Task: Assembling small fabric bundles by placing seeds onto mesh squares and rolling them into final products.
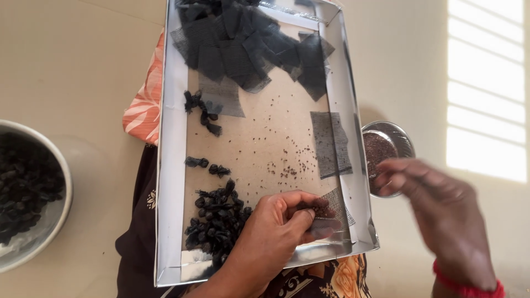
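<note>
A shallow silver-edged cardboard tray (172, 165) lies on my lap. It holds several black net squares (248, 44) at its far end, loose dark seeds, and a heap of small black tied bundles (216, 221) near me. My left hand (276, 232) rests in the tray's near corner, its fingers pinching a small net piece (326, 212) with dark seeds on it. My right hand (436, 204), blurred and wearing a red bangle, hovers beside a small steel bowl of dark seeds (381, 149), fingers pinched together; whether it holds seeds is unclear.
A large steel bowl (33, 193) with black bundles sits on the pale floor at the left. Patterned cloth (144, 105) shows under the tray. Bright striped sunlight (486, 88) falls on the floor at the right.
</note>
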